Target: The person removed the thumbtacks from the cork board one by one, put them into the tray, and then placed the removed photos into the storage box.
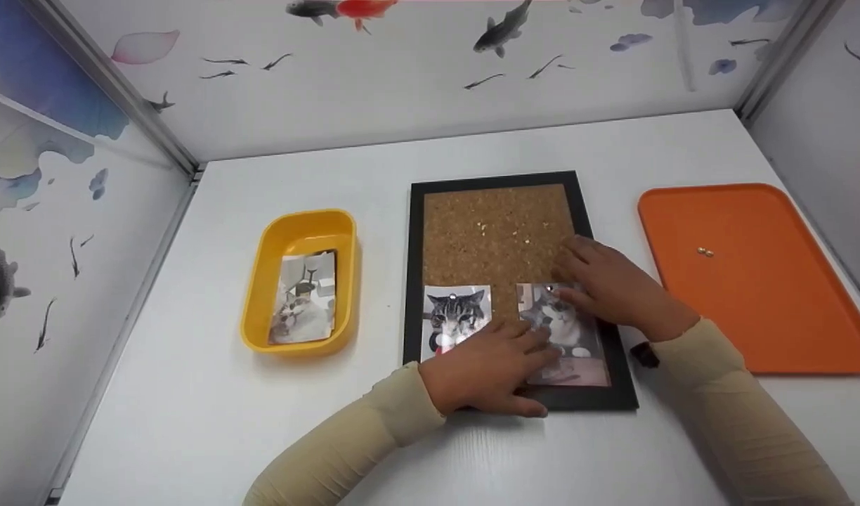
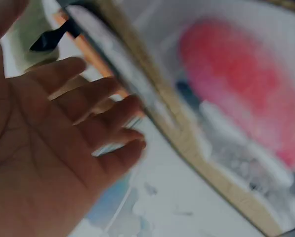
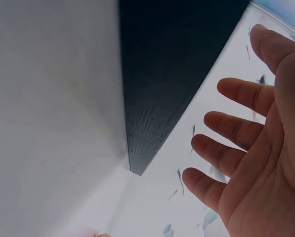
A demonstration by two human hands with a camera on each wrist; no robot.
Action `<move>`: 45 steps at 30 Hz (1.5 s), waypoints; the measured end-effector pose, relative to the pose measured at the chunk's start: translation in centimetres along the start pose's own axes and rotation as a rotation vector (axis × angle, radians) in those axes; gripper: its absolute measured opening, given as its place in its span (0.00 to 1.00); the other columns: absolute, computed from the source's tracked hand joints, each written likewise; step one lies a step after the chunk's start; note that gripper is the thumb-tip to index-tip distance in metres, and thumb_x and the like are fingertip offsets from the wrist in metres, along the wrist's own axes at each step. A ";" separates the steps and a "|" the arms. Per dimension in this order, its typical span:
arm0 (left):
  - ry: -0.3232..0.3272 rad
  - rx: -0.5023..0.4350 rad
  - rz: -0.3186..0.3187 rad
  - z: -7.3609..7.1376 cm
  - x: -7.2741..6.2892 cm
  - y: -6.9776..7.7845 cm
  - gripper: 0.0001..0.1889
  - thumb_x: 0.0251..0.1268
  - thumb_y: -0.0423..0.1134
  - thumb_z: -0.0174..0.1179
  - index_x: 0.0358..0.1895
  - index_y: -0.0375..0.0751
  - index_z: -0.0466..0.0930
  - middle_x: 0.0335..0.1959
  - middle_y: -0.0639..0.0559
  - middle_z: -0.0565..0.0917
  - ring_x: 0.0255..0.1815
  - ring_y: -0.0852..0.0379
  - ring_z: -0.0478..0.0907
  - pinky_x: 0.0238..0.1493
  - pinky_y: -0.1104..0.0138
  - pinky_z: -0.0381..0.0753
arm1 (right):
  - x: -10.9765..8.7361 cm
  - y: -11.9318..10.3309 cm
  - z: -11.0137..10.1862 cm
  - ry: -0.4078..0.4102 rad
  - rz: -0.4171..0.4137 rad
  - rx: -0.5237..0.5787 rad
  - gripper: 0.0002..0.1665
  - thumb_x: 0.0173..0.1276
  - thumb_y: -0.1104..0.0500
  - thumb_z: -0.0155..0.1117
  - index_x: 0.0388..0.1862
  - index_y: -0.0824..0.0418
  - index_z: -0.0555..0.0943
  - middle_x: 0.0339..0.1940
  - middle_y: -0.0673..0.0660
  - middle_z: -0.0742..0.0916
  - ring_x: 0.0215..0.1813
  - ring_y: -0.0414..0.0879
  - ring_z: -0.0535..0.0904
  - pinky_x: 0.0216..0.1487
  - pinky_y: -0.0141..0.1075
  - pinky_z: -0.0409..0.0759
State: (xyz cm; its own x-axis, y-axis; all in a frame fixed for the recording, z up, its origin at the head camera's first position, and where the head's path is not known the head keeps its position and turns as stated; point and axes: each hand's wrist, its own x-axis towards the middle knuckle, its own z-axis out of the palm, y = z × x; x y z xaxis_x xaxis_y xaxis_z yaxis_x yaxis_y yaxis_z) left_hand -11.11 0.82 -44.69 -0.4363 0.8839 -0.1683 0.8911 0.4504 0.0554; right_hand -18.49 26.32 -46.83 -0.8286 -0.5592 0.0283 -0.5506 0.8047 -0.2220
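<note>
A black-framed cork board (image 1: 465, 260) lies flat on the table. On its lower half are two cat photos: a striped cat photo (image 1: 437, 302) at left and a grey-and-white cat photo (image 1: 570, 371) at right, each with a small pin at its top edge. My left hand (image 1: 493, 365) extends across the lower board, palm down, fingers straight and spread, overlapping both photos. Over the board's right edge is my right hand (image 1: 623, 288), thumb near the pin (image 1: 549, 288) of the right photo. Neither hand holds anything. The wrist views show both hands with extended fingers.
To the left, a yellow bin (image 1: 253, 309) contains stacked photos (image 1: 305, 299). An orange tray (image 1: 760, 309) at right bears small gold pins (image 1: 705, 251). Several gold pins (image 1: 481, 227) dot the upper cork. Printed panels (image 1: 402, 84) enclose the table.
</note>
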 end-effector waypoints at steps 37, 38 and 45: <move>-0.261 0.162 -0.022 1.3 2.9 0.4 0.52 0.57 0.84 0.29 0.80 0.64 0.28 0.81 0.48 0.28 0.80 0.42 0.25 0.75 0.44 0.41 | 0.9 0.7 0.2 -0.042 -0.103 0.157 0.25 0.71 0.51 0.65 0.63 0.61 0.79 0.71 0.64 0.72 0.71 0.60 0.67 0.68 0.57 0.66; -0.264 0.163 -0.022 1.3 2.9 0.5 0.52 0.57 0.84 0.29 0.80 0.64 0.28 0.81 0.48 0.27 0.80 0.42 0.25 0.75 0.43 0.40 | 0.9 0.8 0.2 -0.060 -0.094 0.191 0.25 0.72 0.51 0.65 0.63 0.60 0.79 0.71 0.64 0.72 0.72 0.60 0.66 0.69 0.57 0.65; -0.290 0.127 -0.022 1.2 3.1 0.4 0.52 0.56 0.84 0.30 0.79 0.65 0.26 0.80 0.49 0.25 0.79 0.44 0.23 0.75 0.42 0.37 | 1.2 1.0 0.2 -0.111 -0.052 0.363 0.20 0.70 0.55 0.67 0.59 0.58 0.82 0.70 0.63 0.74 0.72 0.61 0.66 0.69 0.58 0.64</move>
State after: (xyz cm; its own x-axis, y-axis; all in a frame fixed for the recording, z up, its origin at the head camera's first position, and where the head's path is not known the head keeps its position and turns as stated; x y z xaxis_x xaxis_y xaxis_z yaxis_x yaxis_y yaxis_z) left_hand -11.99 3.54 -46.36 -0.4184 0.7933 -0.4423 0.8982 0.4336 -0.0721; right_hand -20.03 26.45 -47.21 -0.7731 -0.6321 -0.0529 -0.5039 0.6627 -0.5541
